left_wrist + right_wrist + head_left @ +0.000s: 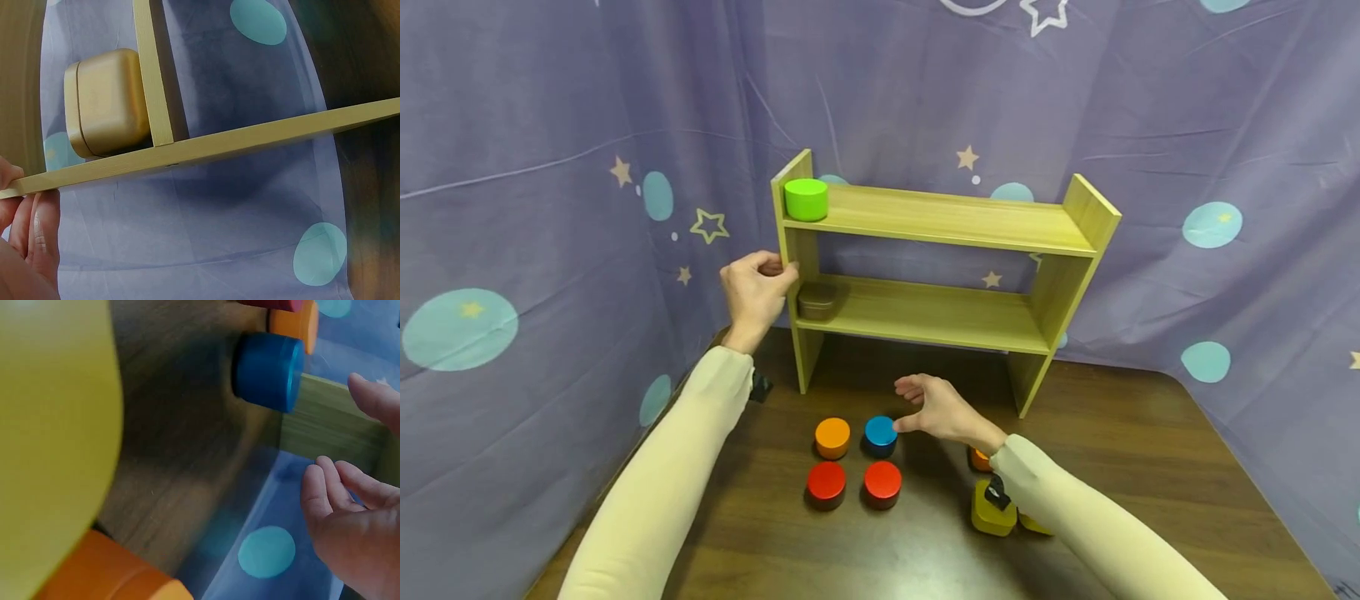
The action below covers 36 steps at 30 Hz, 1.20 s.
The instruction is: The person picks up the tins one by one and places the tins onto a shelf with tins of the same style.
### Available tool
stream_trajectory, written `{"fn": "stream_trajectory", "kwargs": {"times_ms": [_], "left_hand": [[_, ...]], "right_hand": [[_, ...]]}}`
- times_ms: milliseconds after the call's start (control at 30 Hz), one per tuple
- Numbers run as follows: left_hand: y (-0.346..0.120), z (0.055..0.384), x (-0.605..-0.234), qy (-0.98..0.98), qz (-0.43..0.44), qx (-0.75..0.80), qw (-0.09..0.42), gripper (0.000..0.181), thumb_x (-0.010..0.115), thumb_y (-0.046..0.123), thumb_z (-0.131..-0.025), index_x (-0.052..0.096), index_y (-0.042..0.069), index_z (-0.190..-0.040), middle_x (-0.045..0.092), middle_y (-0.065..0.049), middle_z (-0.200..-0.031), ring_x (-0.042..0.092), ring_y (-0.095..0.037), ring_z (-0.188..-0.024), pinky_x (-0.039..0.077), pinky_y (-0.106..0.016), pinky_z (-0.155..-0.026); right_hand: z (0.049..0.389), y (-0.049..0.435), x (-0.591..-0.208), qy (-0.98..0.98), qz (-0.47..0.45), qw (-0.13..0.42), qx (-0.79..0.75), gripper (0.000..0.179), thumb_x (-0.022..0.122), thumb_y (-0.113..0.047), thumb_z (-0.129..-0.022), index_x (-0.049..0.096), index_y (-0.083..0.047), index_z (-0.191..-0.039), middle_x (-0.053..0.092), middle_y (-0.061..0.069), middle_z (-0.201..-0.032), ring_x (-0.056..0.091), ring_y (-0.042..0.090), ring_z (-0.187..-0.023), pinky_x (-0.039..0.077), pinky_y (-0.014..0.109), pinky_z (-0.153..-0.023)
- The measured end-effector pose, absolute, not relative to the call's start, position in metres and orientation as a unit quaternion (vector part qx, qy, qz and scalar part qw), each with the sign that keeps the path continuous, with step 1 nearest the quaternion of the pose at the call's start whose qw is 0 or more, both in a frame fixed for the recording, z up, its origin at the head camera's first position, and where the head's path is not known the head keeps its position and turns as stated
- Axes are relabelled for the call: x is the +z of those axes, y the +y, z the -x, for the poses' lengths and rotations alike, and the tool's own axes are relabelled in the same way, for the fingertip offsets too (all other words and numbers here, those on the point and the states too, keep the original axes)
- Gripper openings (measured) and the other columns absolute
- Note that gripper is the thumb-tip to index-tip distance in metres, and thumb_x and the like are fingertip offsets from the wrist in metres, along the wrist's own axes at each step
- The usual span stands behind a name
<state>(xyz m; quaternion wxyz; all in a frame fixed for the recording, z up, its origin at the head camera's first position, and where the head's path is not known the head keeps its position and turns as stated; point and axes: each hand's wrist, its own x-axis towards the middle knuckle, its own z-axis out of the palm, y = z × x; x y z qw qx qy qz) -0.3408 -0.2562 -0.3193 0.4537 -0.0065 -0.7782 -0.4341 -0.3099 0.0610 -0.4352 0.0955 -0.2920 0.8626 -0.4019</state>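
Observation:
In the head view, my left hand grips the left side panel of a two-tier wooden shelf. The left wrist view shows the thumb on one face of the panel and fingers on the other. My right hand hovers over the table beside a round blue tin, thumb and fingers spread apart and holding nothing. A gap shows between that hand and the blue tin in the right wrist view. A round green tin stands at the upper tier's left end, and a squarish gold tin below it.
An orange tin and two red tins stand close to the blue one. Under the right forearm are a squarish yellow tin, another yellow piece and an orange tin, partly hidden. A purple curtain hangs behind the table.

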Motion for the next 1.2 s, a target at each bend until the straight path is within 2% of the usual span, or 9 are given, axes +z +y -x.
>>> {"fn": "stream_trajectory", "kwargs": {"times_ms": [333, 500, 767, 967, 1200], "left_hand": [[-0.254, 0.34, -0.318, -0.778, 0.008, -0.436, 0.451, 0.017, 0.082, 0.014, -0.084, 0.084, -0.003, -0.088, 0.081, -0.023, -0.084, 0.051, 0.015, -0.062, 0.039, -0.006, -0.065], [-0.254, 0.34, -0.317, -0.779, 0.005, -0.439, 0.448, 0.018, 0.082, 0.014, -0.084, 0.084, -0.004, -0.089, 0.082, -0.023, -0.085, 0.052, 0.014, -0.063, 0.039, -0.006, -0.065], [-0.255, 0.339, -0.318, -0.776, 0.009, -0.445, 0.447, 0.018, 0.082, 0.014, -0.084, 0.084, -0.003, -0.088, 0.081, -0.023, -0.084, 0.05, 0.018, -0.061, 0.041, -0.005, -0.065], [-0.255, 0.34, -0.319, -0.776, 0.008, -0.444, 0.448, 0.018, 0.082, 0.014, -0.084, 0.083, -0.003, -0.087, 0.081, -0.023, -0.084, 0.052, 0.015, -0.062, 0.04, -0.006, -0.065], [-0.255, 0.34, -0.319, -0.776, 0.01, -0.447, 0.445, 0.018, 0.082, 0.014, -0.084, 0.083, -0.004, -0.087, 0.081, -0.023, -0.084, 0.052, 0.016, -0.062, 0.04, -0.005, -0.064]], "right_hand": [[0.31, 0.044, -0.446, 0.87, 0.301, 0.127, -0.369, 0.077, 0.091, -0.009, -0.085, 0.056, 0.006, -0.151, 0.066, 0.023, -0.149, 0.065, 0.041, -0.132, 0.053, 0.055, -0.115], [0.313, 0.038, -0.446, 0.864, 0.314, 0.137, -0.369, 0.071, 0.091, -0.006, -0.085, 0.06, 0.006, -0.147, 0.069, 0.023, -0.145, 0.067, 0.04, -0.129, 0.054, 0.054, -0.115], [0.315, 0.03, -0.446, 0.87, 0.331, 0.133, -0.34, 0.056, 0.091, -0.006, -0.085, 0.07, 0.005, -0.135, 0.076, 0.021, -0.132, 0.072, 0.034, -0.119, 0.059, 0.048, -0.109], [0.316, 0.028, -0.446, 0.873, 0.335, 0.143, -0.324, 0.054, 0.091, -0.007, -0.084, 0.071, 0.003, -0.133, 0.078, 0.018, -0.128, 0.073, 0.03, -0.117, 0.06, 0.045, -0.107], [0.316, 0.028, -0.45, 0.884, 0.345, 0.148, -0.278, 0.059, 0.096, -0.012, -0.079, 0.073, -0.006, -0.133, 0.079, 0.013, -0.128, 0.073, 0.026, -0.116, 0.06, 0.043, -0.106]]}}
